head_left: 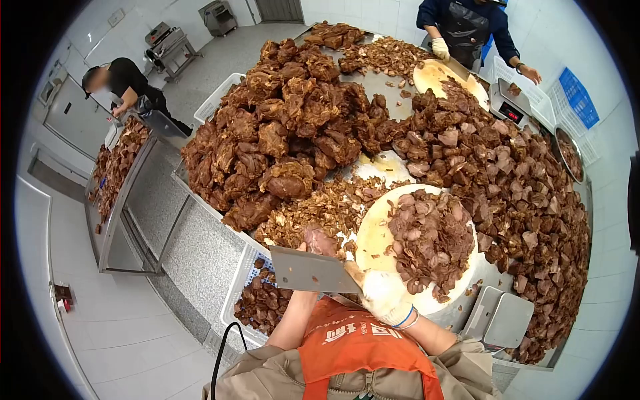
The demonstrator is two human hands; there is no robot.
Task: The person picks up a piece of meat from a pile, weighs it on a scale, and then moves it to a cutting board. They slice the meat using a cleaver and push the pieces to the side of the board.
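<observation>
My right hand [387, 297], in a white glove, is closed round the wooden handle of a wide cleaver [313, 270]. The blade points left and passes in front of my left hand [303, 257], which is bare and mostly hidden behind it. A pinkish-brown piece of meat [321, 241] shows just above the blade, at the fingers of my left hand. Right of the cleaver, a round cutting board [373, 233] carries a heap of sliced meat [430, 243]. Small brown scraps [300, 217] lie beyond the blade.
Large meat pieces [273, 127] are piled at the back left, chopped meat [513, 180] on the right. A scale [500, 317] stands near right. A basket [233, 293] is below left. One person [467, 33] works across the table, another [130, 83] at far left.
</observation>
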